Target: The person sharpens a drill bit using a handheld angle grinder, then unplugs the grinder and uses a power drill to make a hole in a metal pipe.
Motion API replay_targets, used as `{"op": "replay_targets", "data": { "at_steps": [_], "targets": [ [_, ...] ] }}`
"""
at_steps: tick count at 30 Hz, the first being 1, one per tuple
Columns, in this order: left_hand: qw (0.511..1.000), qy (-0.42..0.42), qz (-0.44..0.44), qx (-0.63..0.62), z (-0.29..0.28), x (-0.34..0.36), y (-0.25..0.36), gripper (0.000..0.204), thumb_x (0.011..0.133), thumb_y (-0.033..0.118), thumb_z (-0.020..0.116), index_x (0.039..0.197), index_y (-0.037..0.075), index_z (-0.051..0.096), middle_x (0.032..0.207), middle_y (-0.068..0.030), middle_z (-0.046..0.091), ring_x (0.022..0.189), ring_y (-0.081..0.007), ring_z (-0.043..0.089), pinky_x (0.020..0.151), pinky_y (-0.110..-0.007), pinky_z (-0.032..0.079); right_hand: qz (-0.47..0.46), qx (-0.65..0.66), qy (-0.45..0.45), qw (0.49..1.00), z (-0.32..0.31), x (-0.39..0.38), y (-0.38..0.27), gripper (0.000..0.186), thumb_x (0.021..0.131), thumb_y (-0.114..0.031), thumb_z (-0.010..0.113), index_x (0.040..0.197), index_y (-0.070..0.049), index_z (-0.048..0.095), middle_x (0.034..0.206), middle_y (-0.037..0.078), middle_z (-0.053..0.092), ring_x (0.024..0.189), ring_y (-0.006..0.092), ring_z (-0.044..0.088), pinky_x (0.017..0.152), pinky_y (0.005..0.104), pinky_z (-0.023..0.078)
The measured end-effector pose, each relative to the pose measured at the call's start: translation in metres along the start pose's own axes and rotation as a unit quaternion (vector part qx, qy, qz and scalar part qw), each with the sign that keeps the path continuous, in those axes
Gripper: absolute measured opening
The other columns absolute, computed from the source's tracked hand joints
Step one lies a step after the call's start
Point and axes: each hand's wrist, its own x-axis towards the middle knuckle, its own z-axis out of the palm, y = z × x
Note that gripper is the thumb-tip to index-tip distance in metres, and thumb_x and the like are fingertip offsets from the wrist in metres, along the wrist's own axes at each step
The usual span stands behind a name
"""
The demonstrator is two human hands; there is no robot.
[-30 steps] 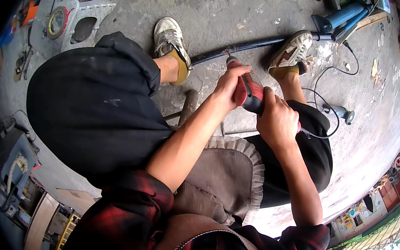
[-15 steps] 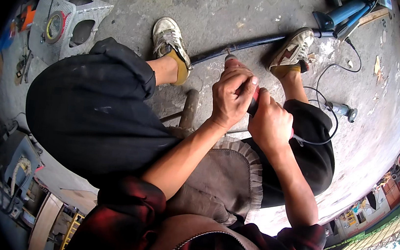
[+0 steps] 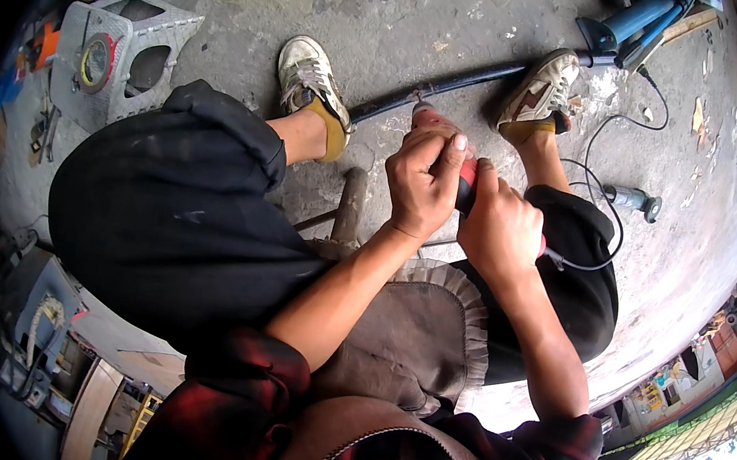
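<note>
Both hands wrap the red-bodied power drill: left hand (image 3: 424, 177) clenched up front, nearer the long black metal pipe (image 3: 458, 86), right hand (image 3: 500, 231) gripping behind; the pipe lies crosswise just ahead, between the feet

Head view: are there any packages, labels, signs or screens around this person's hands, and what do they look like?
No clear packages, signs or screens near the hands.
Round label: on the grey metal housing at upper left; a yellow, red and green ring.
Left hand and right hand: both grip a red power tool, no label visible on it.
</note>
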Motion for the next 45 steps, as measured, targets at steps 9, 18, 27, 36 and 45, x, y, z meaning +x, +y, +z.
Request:
{"op": "replay_targets", "data": {
  "at_steps": [9,18,27,36,45],
  "targets": [
    [1.0,-0.016,0.02,0.006,-0.003,-0.008,-0.003,0.031,0.105,0.016,0.057,0.083,-0.001,0.07,0.082,-0.0105,0.073,0.078,-0.0212,0.07,0.075,-0.033,0.055,0.015,0.066,0.041,0.997,0.015,-0.014,0.001,0.047,0.082,-0.013,0.068,0.126,0.0,0.056,0.087,0.021,0.072,0.073,0.0406,0.071,0.063,0.0497,0.056],
    [0.997,-0.023,-0.015,-0.074,0.003,0.004,-0.001,0.04,0.103,0.016,0.058,0.065,0.002,0.064,0.063,-0.0115,0.064,0.062,-0.0303,0.065,0.063,-0.04,0.051,0.105,0.143,0.015,0.984,0.023,-0.014,-0.011,0.054,0.084,-0.017,0.071,0.132,-0.002,0.052,0.084,0.026,0.071,0.075,0.0449,0.071,0.068,0.0523,0.056],
    [0.998,-0.005,0.006,-0.063,0.008,0.009,-0.003,0.043,0.102,0.015,0.058,0.061,0.002,0.057,0.057,-0.0125,0.055,0.052,-0.0315,0.056,0.053,-0.043,0.043,0.151,0.137,-0.016,0.979,0.011,-0.01,-0.017,0.062,0.08,-0.017,0.076,0.136,-0.001,0.054,0.087,0.027,0.072,0.082,0.0445,0.071,0.074,0.0505,0.057],
    [0.998,-0.052,0.0,-0.024,0.003,0.011,-0.002,0.043,0.106,0.016,0.052,0.068,-0.001,0.063,0.067,-0.01,0.069,0.061,-0.0221,0.069,0.064,-0.033,0.054,0.172,0.148,-0.026,0.974,0.009,-0.007,-0.016,0.066,0.08,-0.017,0.076,0.14,-0.004,0.052,0.088,0.026,0.072,0.083,0.0456,0.071,0.075,0.051,0.057],
    [0.998,0.001,0.004,-0.061,0.008,0.012,-0.004,0.043,0.102,0.017,0.056,0.062,0.003,0.058,0.058,-0.0118,0.058,0.053,-0.0311,0.059,0.053,-0.042,0.045,0.15,0.142,-0.022,0.978,0.005,-0.006,-0.016,0.064,0.082,-0.018,0.074,0.14,-0.004,0.051,0.089,0.027,0.072,0.084,0.046,0.071,0.075,0.0525,0.056]
  ]
}}
